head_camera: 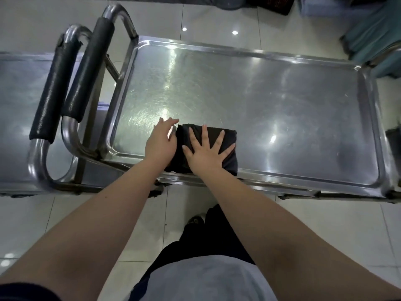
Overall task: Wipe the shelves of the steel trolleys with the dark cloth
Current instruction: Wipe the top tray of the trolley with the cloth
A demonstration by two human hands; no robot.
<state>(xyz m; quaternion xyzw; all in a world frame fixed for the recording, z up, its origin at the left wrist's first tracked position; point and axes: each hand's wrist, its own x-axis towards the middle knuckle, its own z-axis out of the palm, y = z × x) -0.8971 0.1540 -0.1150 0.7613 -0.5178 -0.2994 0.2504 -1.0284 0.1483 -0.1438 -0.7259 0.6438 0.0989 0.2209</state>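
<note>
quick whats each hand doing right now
Left hand: open, fingers straight, beside the dark cloth.
Right hand: open, fingers spread, pressing flat on the dark cloth.

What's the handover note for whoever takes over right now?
Right hand: flat, fingers spread, pressing on the dark cloth.
Left hand: open, fingers straight, at the cloth's left edge.
Cloth: folded, at the near rim of the right trolley's top shelf.
Done: can't tell how much is wiped.
Left: sweep across this shelf, then the left trolley; lower shelves are out of view.
</note>
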